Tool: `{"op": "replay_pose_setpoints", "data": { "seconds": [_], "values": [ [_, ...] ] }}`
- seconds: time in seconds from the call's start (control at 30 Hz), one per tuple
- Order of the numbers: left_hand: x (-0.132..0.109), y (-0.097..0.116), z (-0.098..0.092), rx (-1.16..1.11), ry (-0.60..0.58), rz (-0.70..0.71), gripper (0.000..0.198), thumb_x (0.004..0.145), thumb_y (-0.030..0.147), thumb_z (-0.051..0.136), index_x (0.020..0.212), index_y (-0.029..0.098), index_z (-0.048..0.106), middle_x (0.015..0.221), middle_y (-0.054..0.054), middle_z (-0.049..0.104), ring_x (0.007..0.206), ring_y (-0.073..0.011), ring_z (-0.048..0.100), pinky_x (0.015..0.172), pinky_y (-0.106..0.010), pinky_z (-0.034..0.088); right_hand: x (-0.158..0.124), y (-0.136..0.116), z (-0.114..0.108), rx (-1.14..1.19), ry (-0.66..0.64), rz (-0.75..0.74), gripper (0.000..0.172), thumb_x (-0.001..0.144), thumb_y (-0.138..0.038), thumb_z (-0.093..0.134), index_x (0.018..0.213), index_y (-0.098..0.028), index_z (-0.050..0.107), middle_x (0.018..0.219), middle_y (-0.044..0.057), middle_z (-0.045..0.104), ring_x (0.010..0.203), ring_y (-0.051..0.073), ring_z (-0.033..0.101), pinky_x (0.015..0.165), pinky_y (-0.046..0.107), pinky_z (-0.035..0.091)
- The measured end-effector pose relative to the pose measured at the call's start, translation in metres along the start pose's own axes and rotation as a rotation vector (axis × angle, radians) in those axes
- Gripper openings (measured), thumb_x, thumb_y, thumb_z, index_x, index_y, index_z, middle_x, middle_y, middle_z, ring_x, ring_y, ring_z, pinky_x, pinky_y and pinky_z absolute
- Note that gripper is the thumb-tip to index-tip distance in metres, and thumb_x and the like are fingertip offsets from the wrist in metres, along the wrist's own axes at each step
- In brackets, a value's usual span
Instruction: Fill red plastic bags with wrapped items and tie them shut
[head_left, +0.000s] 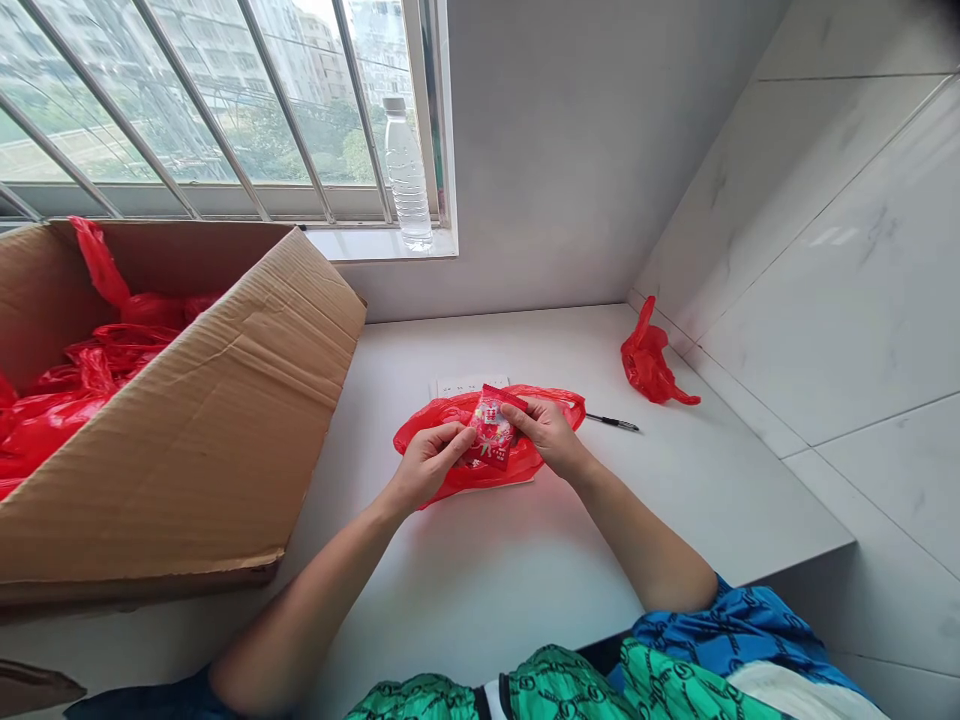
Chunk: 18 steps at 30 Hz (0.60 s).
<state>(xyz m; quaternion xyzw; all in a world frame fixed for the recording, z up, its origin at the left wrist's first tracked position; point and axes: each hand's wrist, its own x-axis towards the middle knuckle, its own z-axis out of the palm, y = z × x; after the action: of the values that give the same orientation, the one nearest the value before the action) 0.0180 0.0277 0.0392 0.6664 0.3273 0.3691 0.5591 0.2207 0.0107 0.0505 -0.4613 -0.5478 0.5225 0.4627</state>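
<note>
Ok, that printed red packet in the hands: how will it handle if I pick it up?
The printed red packet is probably light, since the left hand and right hand hold it with just their fingertips. It keeps a fairly flat shape, so it's likely slightly flexible, not limp. Its glossy film may be somewhat slippery.

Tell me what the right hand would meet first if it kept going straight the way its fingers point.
The right hand would meet the red printed packet first: its fingers already appear to rest on it, though depth is hard to judge from this view.
</note>
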Motion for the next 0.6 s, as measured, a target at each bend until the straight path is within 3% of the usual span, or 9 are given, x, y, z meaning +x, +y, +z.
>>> {"op": "replay_pose_setpoints", "data": {
  "seconds": [0.1,0.23,0.3,0.37,0.5,0.57,0.6],
  "values": [
    [0.002,0.000,-0.007,0.030,-0.031,0.005,0.043,0.093,0.051,0.055,0.067,0.016,0.054,0.067,0.000,0.050,0.063,-0.0115,0.045,0.059,-0.024,0.039,0.000,-0.001,-0.002,-0.070,0.010,-0.020,0.042,0.088,-0.063,0.059,0.078,-0.023,0.066,0.079,0.003,0.068,0.074,0.020,0.064,0.071,0.032,0.052],
    [0.006,-0.001,-0.041,0.201,-0.094,-0.028,0.046,0.093,0.054,0.053,0.066,0.017,0.051,0.064,0.001,0.045,0.059,-0.0114,0.042,0.054,-0.024,0.034,-0.001,-0.005,-0.009,-0.215,-0.004,-0.100,0.049,0.099,-0.061,0.036,0.094,-0.024,0.067,0.095,0.004,0.071,0.092,0.020,0.068,0.087,0.034,0.053],
    [0.006,-0.003,-0.059,0.381,-0.116,-0.060,0.047,0.094,0.056,0.048,0.066,0.017,0.052,0.061,0.001,0.046,0.055,-0.0114,0.042,0.051,-0.024,0.031,-0.002,-0.005,-0.013,-0.375,-0.006,-0.126,0.040,0.101,-0.053,0.037,0.105,-0.024,0.066,0.100,0.004,0.072,0.098,0.020,0.067,0.090,0.034,0.051],
    [0.004,-0.005,-0.067,0.701,-0.093,-0.109,0.050,0.095,0.055,0.045,0.064,0.018,0.054,0.058,0.000,0.048,0.051,-0.0119,0.042,0.049,-0.024,0.026,-0.002,0.000,-0.014,-0.624,-0.011,-0.115,0.028,0.101,-0.043,0.043,0.109,-0.025,0.063,0.097,0.003,0.073,0.092,0.020,0.068,0.082,0.032,0.051],
    [0.000,-0.007,-0.047,1.311,0.177,-0.129,0.041,0.096,0.050,0.046,0.075,0.019,0.064,0.075,-0.006,0.063,0.064,-0.0192,0.055,0.050,-0.026,0.025,0.002,0.018,-0.013,-1.093,-0.059,-0.058,0.018,0.097,-0.023,0.047,0.106,-0.024,0.062,0.093,0.004,0.071,0.078,0.019,0.065,0.062,0.028,0.045],
    [0.000,-0.006,-0.028,1.372,0.272,0.017,0.036,0.098,0.046,0.044,0.092,0.020,0.068,0.091,-0.008,0.067,0.081,-0.0227,0.060,0.055,-0.028,0.034,0.005,0.026,-0.011,-1.189,-0.076,-0.042,0.019,0.092,-0.016,0.051,0.107,-0.022,0.062,0.096,0.005,0.071,0.081,0.020,0.065,0.059,0.027,0.043],
    [0.002,-0.006,-0.020,1.355,0.251,0.111,0.035,0.099,0.045,0.043,0.096,0.021,0.068,0.095,-0.008,0.067,0.086,-0.0229,0.060,0.061,-0.029,0.038,0.007,0.029,-0.011,-1.208,-0.079,-0.030,0.022,0.091,-0.014,0.051,0.109,-0.021,0.061,0.096,0.006,0.070,0.080,0.020,0.065,0.058,0.027,0.043]
  ]
}}
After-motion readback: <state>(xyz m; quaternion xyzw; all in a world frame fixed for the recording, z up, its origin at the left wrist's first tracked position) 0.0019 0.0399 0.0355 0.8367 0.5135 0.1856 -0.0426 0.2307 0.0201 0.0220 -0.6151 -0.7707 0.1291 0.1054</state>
